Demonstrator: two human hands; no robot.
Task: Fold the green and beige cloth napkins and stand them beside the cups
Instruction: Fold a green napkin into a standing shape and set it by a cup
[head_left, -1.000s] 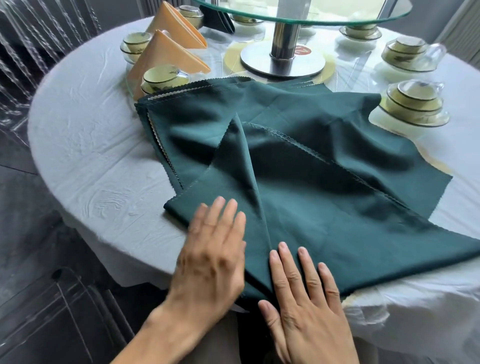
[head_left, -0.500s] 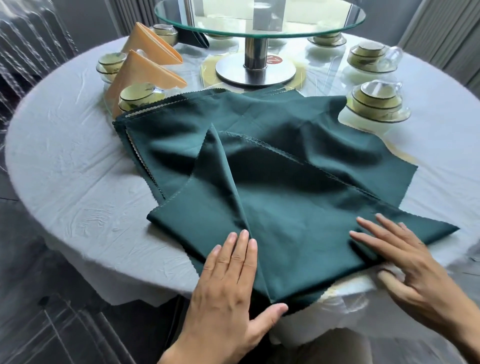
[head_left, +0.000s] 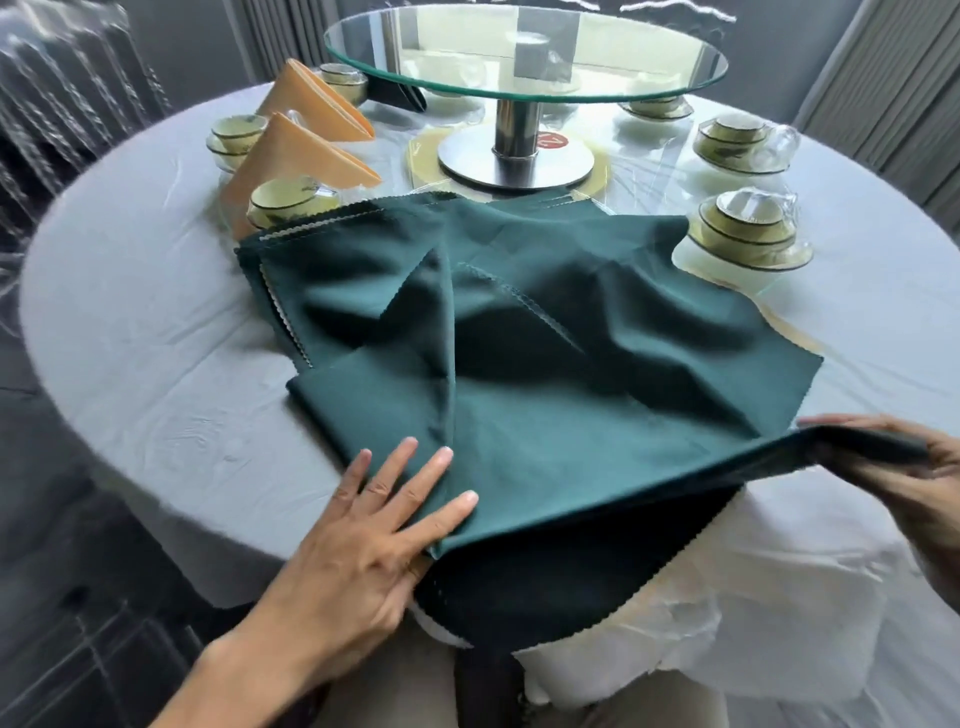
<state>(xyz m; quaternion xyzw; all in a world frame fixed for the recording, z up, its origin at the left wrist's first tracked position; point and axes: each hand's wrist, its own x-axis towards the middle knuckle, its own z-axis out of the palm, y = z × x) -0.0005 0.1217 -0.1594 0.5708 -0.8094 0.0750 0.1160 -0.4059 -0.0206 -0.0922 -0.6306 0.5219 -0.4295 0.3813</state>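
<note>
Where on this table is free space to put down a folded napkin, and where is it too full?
Bare tablecloth lies left of the green napkins, below the beige napkins. A second bare patch sits right of the green cloth, below the near right cup set. Around the turntable base, cups crowd it.

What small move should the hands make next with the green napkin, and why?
Probably carry the lifted corner across. The right hand grips and raises one corner of the green napkin, while the left hand presses the fold flat, so the fold is only half made.
</note>
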